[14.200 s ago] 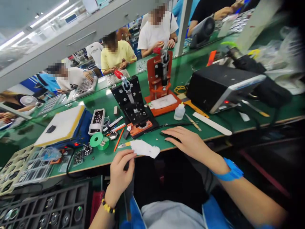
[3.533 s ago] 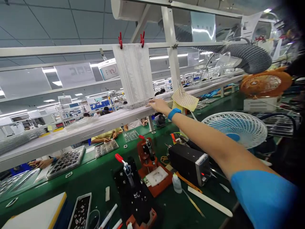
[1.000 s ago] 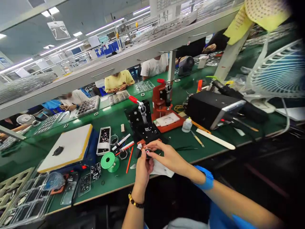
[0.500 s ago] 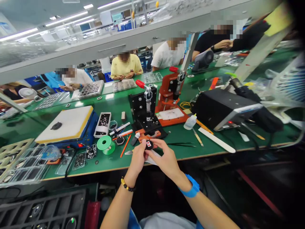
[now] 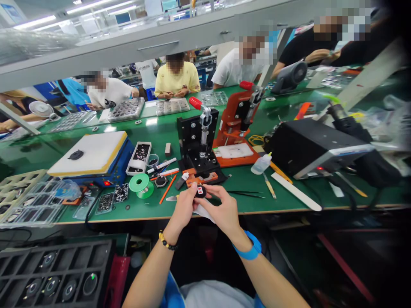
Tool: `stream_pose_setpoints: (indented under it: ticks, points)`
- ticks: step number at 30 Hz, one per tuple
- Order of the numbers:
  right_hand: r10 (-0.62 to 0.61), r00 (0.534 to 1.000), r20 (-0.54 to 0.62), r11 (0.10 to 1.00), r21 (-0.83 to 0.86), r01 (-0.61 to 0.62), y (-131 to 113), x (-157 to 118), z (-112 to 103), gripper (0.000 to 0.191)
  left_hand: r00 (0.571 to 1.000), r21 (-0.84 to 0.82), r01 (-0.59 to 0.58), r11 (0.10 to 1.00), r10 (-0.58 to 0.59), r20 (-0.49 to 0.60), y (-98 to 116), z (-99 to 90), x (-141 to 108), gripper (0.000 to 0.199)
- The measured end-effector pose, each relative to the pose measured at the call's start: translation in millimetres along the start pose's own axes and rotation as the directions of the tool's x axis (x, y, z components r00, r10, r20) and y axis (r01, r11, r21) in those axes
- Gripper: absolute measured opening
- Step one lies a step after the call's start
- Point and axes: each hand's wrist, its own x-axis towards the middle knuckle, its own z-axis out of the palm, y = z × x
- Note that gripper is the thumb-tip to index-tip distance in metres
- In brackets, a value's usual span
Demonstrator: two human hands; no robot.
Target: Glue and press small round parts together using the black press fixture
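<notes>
Between my two hands is a small round black part (image 5: 201, 191) with a red-and-white label on its face, perhaps a watch case. My left hand (image 5: 185, 205) pinches its left side, and my right hand (image 5: 223, 206) grips it from the right with thumb and fingers. Below the part, a piece of white cloth or paper (image 5: 205, 211) shows between the hands. Just beyond them stands a black toggle press (image 5: 197, 141) with a red handle, an orange fixture (image 5: 205, 176) at its foot. Black tweezers (image 5: 247, 193) lie to the right of my right hand.
An orange press (image 5: 236, 124), dropper bottle (image 5: 261, 164) and black box (image 5: 317, 145) stand right. A green spool (image 5: 140, 185), parts tray (image 5: 139, 158) and white-topped blue device (image 5: 90, 156) are left. A black compartment tray (image 5: 61, 267) sits lower left. Several people work across the bench.
The camera view has shifted slightly, so the bench appears moved. Both hands still hold the round black part, with almost the same grip.
</notes>
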Motion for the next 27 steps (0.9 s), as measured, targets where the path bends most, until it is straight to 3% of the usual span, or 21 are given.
stream_pose_setpoints:
  ticks: [16,27]
  points:
    - [0.014,0.999,0.041,0.998,0.063,-0.017,0.4,-3.1,-1.0,0.048,1.0,0.018,0.008,1.0,-0.008,-0.002,-4.3,-2.2,0.3,0.074]
    - [0.002,1.0,0.027,1.0,0.012,-0.003,0.4,-4.7,-1.9,0.045,1.0,0.045,0.0,0.999,0.0,-0.013,1.7,0.0,-2.8,0.076]
